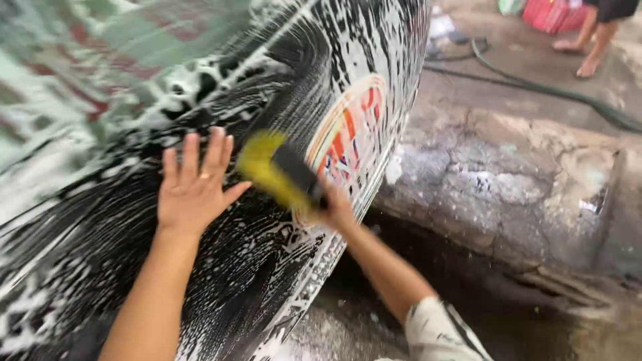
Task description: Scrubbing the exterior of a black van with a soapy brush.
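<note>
Pictured from above, far left: blurred green and red reflections on glass point(80, 73), streaked with suds. Below and across the middle, a black car panel point(100, 267), wet and combed with white foam point(221, 73) in curved strokes. Left hand point(194, 190) pressed flat on the panel, fingers spread wide and pointing up, holding nothing, a ring point(203, 176) on one finger, bare forearm running down to the lower edge. Just right of that hand, nearly touching its thumb, a yellow brush point(271, 170) with a dark back, blurred, laid bristles-down against the soapy panel. Right hand point(334, 210) closed around the brush's dark end, grip tight, fingers mostly hidden behind the brush; forearm reaching down-right to a pale patterned sleeve point(438, 331). Beside the brush, a round red, orange and blue sticker point(351, 134) on the panel, half veiled in foam. Past the car's edge, rough wet concrete point(508, 174), cracked and dropping to a dark gap beneath the car. Farther right, a dark hose point(555, 90) snaking over the ground. Top right, another person's bare legs and feet point(588, 47) on the wet floor, near a red crate point(552, 13).
</note>
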